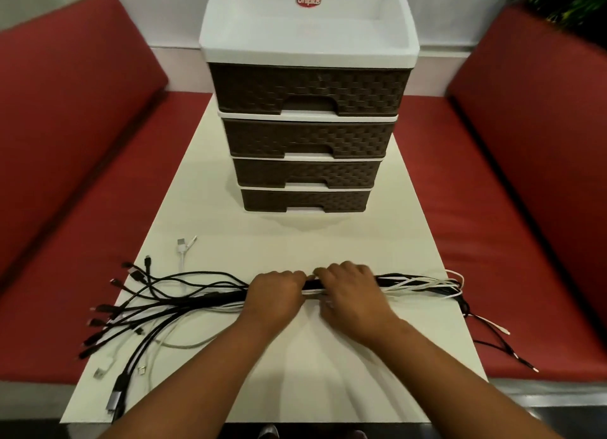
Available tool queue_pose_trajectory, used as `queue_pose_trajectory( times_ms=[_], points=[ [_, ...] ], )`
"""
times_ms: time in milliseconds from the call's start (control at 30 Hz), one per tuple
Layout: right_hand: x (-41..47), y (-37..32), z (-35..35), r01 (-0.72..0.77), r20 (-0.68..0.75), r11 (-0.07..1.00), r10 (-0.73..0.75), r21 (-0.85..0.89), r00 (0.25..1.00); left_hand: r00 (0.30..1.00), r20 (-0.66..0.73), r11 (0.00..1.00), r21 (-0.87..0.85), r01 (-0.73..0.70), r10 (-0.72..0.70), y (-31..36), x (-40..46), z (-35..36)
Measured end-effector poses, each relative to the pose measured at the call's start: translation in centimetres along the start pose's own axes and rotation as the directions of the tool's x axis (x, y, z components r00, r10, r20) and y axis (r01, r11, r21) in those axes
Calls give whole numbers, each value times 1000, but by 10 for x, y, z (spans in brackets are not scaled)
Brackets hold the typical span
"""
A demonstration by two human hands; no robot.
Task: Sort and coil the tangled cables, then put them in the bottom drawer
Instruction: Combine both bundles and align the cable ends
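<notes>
In front of the brown woven-pattern plastic drawer unit (pixel 305 136), left hand (pixel 276 290) and right hand (pixel 351 287) grip the black-and-white cable bundle (pixel 184 300), fingers curled round it.

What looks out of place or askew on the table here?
A few cable ends hang off the table's right edge. One white cable lies apart from the bundle both hands grip. All four drawers are closed.

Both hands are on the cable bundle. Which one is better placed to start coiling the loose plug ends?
Probably the left hand: the cable bundle fans out into loose plug ends on its side, while the right hand can hold the middle.
</notes>
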State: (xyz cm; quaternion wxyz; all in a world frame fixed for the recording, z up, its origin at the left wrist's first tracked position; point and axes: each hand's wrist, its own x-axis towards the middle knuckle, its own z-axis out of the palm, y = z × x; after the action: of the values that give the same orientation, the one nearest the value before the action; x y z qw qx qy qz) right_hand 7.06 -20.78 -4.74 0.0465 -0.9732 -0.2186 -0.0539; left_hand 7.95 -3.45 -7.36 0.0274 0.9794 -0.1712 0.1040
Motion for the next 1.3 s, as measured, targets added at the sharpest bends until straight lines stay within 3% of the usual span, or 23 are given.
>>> queue_pose_trajectory(
  times_ms=[100, 233, 400, 667, 800, 967, 1100, 1233, 1300],
  points=[
    [15, -18, 3, -76, 119, 990, 62, 118, 991, 999, 20, 999, -15, -31, 31, -4, -3, -2],
    [14, -15, 5, -109, 88, 991, 103, 71, 991, 991, -6, 990, -25, -137, 137, -16, -10, -6],
    [10, -8, -1, -227, 129, 974, 223, 20, 966, 996, 16, 996, 9, -85, 85, -57, -30, -14],
    [9, -13, 2, -261, 97, 965, 258, 18, 961, 994, 83, 994, 79, -75, 68, -120, -54, -26],
    [8, -11, 6, -271, 89, 962, 269, 15, 959, 992, 125, 993, 122, -1, -15, -148, -65, -29],
    [15, -11, -4, -260, 202, 964, 243, 59, 949, 986, 164, 1000, 15, 28, -30, -150, -73, -25],
    [25, -30, -26, -123, 379, 979, 176, -160, 908, 982, 190, 1000, 5, 11, -12, -151, -68, -27],
    [44, -111, -31, 86, 418, 994, -104, 62, 902, 987, 155, 999, 16, -52, 49, -155, -67, -31],
    [56, -147, -22, 46, 416, 986, -109, 159, 903, 985, 91, 988, 19, -151, 148, -158, -67, -35]
  ],
)
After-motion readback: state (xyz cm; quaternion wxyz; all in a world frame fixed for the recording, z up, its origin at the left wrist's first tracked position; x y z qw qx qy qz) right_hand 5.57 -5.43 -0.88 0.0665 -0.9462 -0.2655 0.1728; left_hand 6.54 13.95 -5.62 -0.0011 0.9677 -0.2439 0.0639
